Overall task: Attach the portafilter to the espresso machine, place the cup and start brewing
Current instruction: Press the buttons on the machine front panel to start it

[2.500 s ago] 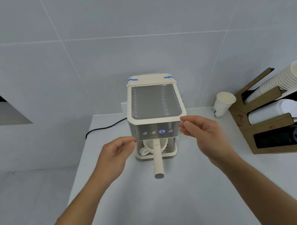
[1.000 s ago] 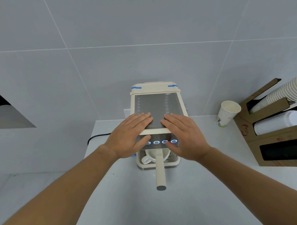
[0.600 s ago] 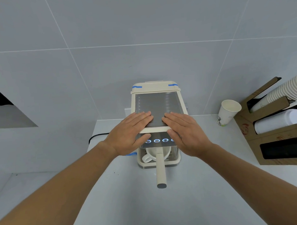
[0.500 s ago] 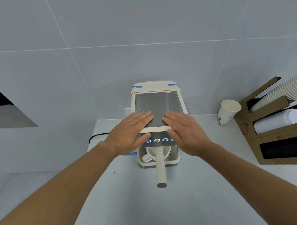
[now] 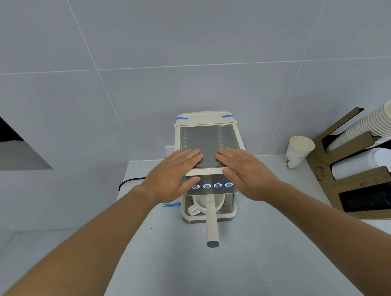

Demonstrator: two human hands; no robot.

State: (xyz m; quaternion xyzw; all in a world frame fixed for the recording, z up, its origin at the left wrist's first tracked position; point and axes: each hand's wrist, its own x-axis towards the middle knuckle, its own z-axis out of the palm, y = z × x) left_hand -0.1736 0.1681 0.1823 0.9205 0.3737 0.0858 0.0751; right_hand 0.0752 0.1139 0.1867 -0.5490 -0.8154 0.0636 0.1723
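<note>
A cream espresso machine point(image 5: 207, 138) stands on the white counter against the tiled wall. Several round buttons point(image 5: 211, 185) on its front glow blue. The portafilter sits in the machine, its long cream handle point(image 5: 211, 227) pointing toward me. A white cup point(image 5: 197, 206) stands on the drip tray under it, handle to the left. My left hand point(image 5: 173, 177) and my right hand point(image 5: 246, 172) lie flat, palms down, on the front of the machine's metal top, holding nothing.
A paper cup point(image 5: 297, 151) stands to the right of the machine. A cardboard holder point(image 5: 355, 180) with stacked paper cups and lids fills the far right. A black cord point(image 5: 129, 182) runs behind the machine on the left. Blue tape point(image 5: 171, 204) marks the counter point(image 5: 194, 269).
Since 2.5 s ago both hands moved from in front of the machine to rest flat on its top, and all the buttons lit blue. In the last second nothing has visibly changed.
</note>
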